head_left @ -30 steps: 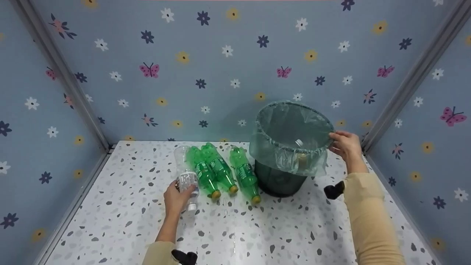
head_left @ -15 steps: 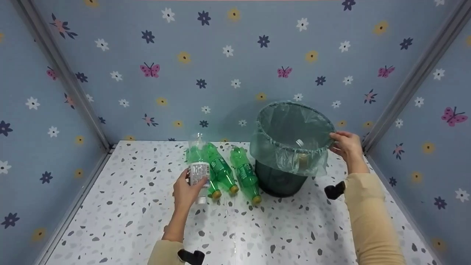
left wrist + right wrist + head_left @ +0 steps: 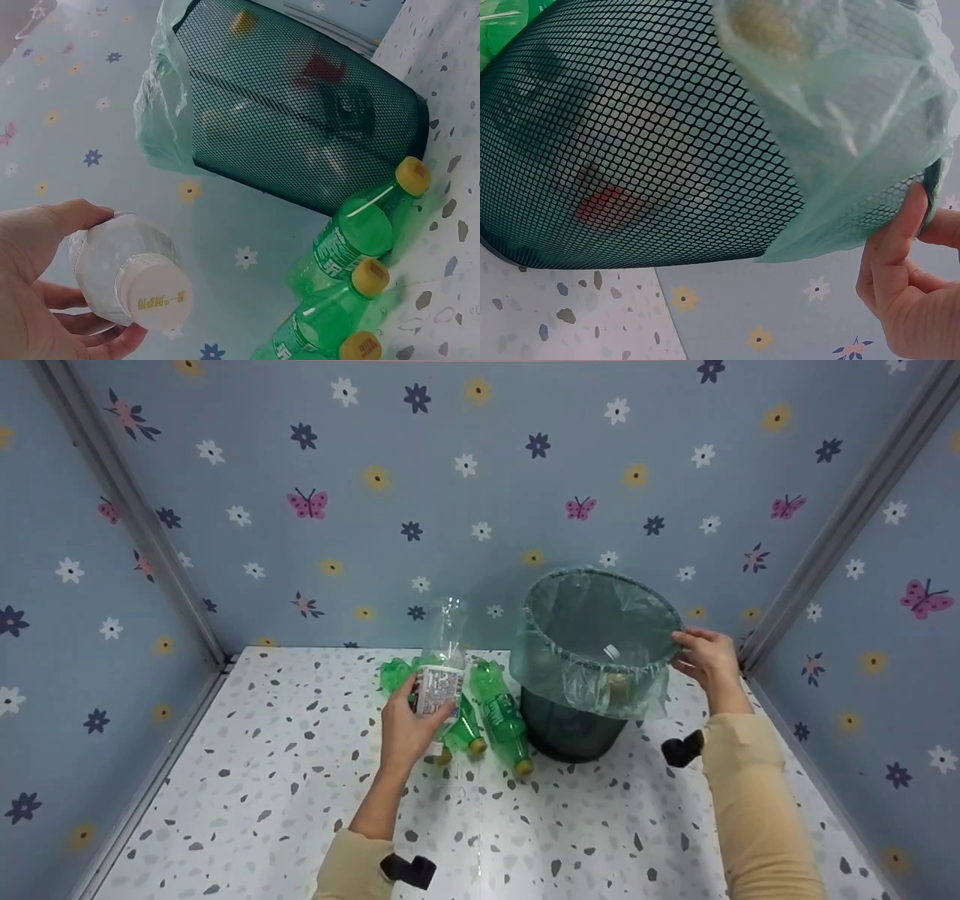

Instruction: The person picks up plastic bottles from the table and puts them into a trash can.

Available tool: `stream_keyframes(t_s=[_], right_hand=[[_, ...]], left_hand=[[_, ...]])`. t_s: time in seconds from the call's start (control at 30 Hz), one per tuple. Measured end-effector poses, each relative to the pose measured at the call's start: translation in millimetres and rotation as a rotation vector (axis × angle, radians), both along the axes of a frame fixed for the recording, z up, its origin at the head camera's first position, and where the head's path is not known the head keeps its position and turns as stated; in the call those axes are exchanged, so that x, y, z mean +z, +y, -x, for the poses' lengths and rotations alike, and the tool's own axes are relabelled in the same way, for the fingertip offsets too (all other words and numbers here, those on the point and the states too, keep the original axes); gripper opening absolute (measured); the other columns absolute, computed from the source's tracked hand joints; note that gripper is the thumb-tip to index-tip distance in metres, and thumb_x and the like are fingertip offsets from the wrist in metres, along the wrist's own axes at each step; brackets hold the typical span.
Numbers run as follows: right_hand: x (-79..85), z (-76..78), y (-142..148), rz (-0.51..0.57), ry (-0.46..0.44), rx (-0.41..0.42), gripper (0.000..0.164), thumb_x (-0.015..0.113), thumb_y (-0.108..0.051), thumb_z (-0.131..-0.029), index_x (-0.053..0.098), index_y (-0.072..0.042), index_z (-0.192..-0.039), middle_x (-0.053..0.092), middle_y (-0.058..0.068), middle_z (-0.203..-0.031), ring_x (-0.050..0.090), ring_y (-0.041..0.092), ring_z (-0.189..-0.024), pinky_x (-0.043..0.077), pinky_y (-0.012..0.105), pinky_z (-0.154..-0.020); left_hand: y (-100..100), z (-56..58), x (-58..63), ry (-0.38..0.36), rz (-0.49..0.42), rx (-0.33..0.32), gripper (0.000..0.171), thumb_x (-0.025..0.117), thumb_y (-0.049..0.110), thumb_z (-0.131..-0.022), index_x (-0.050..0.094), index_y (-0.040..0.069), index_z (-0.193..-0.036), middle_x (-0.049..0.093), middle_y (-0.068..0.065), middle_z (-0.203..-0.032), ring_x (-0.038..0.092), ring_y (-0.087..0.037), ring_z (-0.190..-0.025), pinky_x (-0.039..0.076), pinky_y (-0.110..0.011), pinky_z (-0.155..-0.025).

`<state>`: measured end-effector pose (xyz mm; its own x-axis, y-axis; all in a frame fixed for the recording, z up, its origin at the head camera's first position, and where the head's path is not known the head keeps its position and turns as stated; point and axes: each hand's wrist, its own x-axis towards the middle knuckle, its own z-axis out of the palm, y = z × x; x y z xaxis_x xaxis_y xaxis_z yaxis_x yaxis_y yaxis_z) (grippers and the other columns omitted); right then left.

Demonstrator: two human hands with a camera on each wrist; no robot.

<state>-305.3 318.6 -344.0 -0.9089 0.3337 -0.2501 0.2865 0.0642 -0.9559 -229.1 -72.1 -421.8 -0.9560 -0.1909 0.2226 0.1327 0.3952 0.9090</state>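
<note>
My left hand (image 3: 409,727) grips a clear plastic bottle (image 3: 441,690) by its labelled middle, lifted above the green bottles, its white cap (image 3: 155,292) toward me. Under it lie two green bottles (image 3: 466,726), partly covered. A third green bottle (image 3: 499,712) with a yellow cap lies beside the bin. On the right, my right hand (image 3: 706,656) pinches the rim of a dark mesh trash bin (image 3: 570,727), lined with a pale green bag (image 3: 847,127) folded over its edge. A white cap (image 3: 611,651) shows inside the bin.
The bin stands near the back wall (image 3: 480,472), which is blue with flowers and butterflies. A speckled white tabletop (image 3: 525,832) runs under everything. Side walls with grey metal posts (image 3: 146,525) close in left and right.
My left hand has raised the clear bottle off the tabletop and carried it rightward, over the green bottles. My right hand has stayed on the bin's rim.
</note>
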Motion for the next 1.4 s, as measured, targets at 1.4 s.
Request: stream_keyframes(t_s=[1.4], right_hand=[[1.0,1.1,-1,-0.034,-0.013,-0.016,0.053,0.051,-0.018,-0.090,0.031,-0.005,-0.137,0.046,0.001,-0.099,0.054,0.017,-0.092,0.047,0.017,-0.058]], left_hand=[[96,65.4,128.1,0.051,0.759,-0.195,0.064,0.066,0.023,-0.080,0.037,0.012,-0.135,0.042,-0.010,-0.128,0.038,-0.027,-0.114,0.037,-0.043,-0.088]])
